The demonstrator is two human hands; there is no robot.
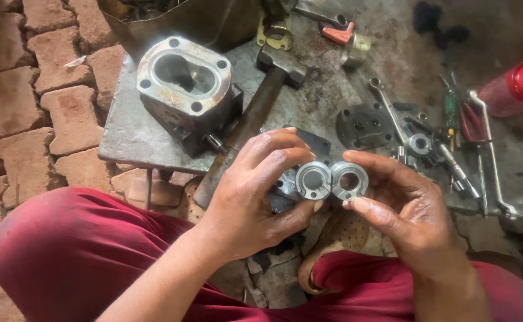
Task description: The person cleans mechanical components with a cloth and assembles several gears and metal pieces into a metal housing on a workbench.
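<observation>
My left hand grips a round silver metal bushing between thumb and fingers. My right hand holds a matching silver bushing, and the two rings touch side by side, faces toward me. Both hands hover over my lap at the front edge of a metal plate. A dark metal part lies partly hidden behind my left fingers.
An oval-bored pump housing stands on the plate's left. A hammer lies diagonally beside it. A round dark cover, wrenches, screwdrivers and a red container lie to the right. Brick paving is on the left.
</observation>
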